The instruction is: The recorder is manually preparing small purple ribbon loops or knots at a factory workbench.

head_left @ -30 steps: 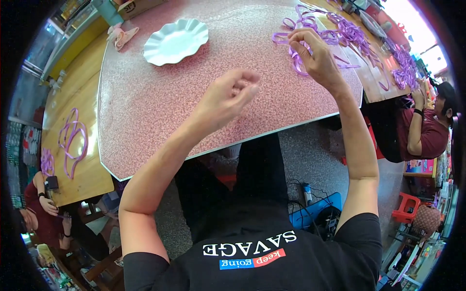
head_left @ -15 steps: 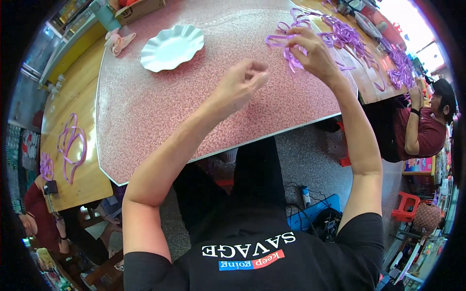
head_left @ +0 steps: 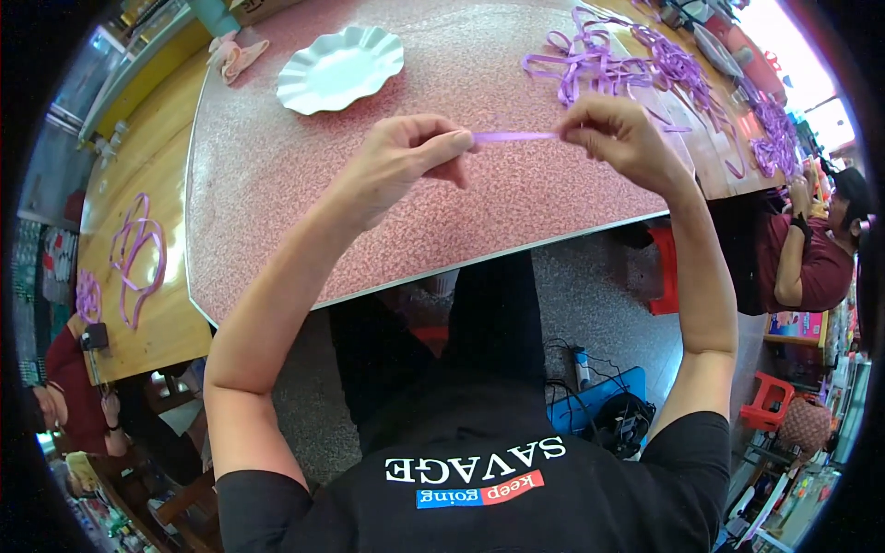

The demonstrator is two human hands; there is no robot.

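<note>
A short length of purple ribbon [head_left: 514, 136] is stretched level between my two hands above the pink speckled table [head_left: 304, 212]. Its left end is pinched in my left hand [head_left: 410, 158], between thumb and fingers. My right hand [head_left: 619, 138] pinches the other end with its fingertips. Just beyond my right hand lies a loose tangle of purple ribbon [head_left: 590, 63]. To the far left of the hands stands a white plate [head_left: 341, 70] with a wavy rim, with nothing on it.
More purple ribbon [head_left: 678, 66] is heaped at the right, near a person in a dark red shirt [head_left: 802, 263]. Ribbon loops [head_left: 140, 258] rest on the wooden table [head_left: 180, 235] at left, beside another person. A pink cloth [head_left: 238, 57] lies past the plate.
My right hand has come nearer from the ribbon tangle with a ribbon piece. My left hand, empty before, has shifted left and now grips one end, pulling it taut.
</note>
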